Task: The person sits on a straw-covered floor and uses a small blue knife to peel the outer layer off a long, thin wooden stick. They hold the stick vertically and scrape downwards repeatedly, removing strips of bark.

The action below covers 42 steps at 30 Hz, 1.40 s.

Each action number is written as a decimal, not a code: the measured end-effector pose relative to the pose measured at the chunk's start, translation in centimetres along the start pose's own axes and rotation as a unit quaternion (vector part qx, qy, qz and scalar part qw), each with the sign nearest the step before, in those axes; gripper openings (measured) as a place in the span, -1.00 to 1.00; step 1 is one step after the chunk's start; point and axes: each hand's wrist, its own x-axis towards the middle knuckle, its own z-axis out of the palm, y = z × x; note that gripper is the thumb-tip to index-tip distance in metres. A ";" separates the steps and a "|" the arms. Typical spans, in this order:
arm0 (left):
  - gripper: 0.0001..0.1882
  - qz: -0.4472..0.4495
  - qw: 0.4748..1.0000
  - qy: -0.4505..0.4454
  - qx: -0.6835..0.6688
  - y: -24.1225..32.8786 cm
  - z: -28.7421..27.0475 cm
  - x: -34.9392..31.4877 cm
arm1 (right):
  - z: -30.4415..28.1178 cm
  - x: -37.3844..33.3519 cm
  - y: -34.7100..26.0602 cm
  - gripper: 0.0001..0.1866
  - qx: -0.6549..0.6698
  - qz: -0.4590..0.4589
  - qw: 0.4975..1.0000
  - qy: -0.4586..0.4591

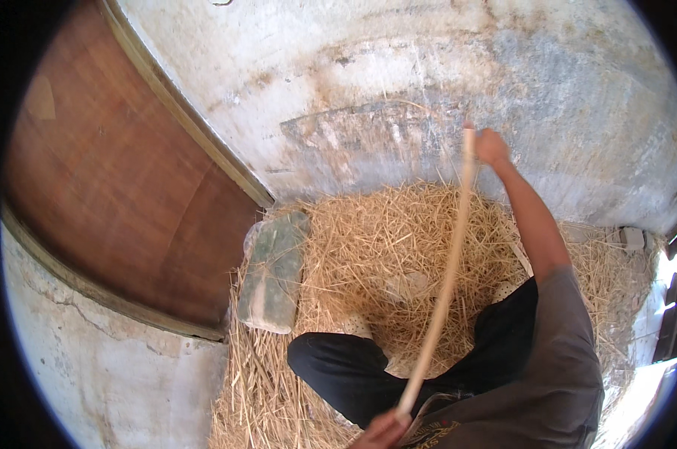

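Note:
A long, narrow, pale tan strip (449, 280) runs slantwise in front of my body, bowed slightly. Whether it is a stick or a straw rope I cannot make out. At its lower end, my left hand (387, 430) is closed around it, partly cut off by the lower edge. My right arm reaches far forward toward the wall. There my right hand (492, 148), a little blurred, is closed at the strip's upper end, with a fingertip showing beside the tip. Below the strip lies a heap of loose straw (383, 239), between and beyond my bent knees.
A worn greenish block (275, 269) lies on the straw to the left. Beyond it stands a brown wooden door panel (129, 165) in its frame. A stained plaster wall (368, 90) rises in front. A small grey block (632, 238) sits at the far right.

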 end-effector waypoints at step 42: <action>-0.79 0.146 0.988 0.048 0.025 8.8 0.9 4.9 | -1.3 -24.4 -8.1 -0.24 0.019 -0.492 0.860 -0.136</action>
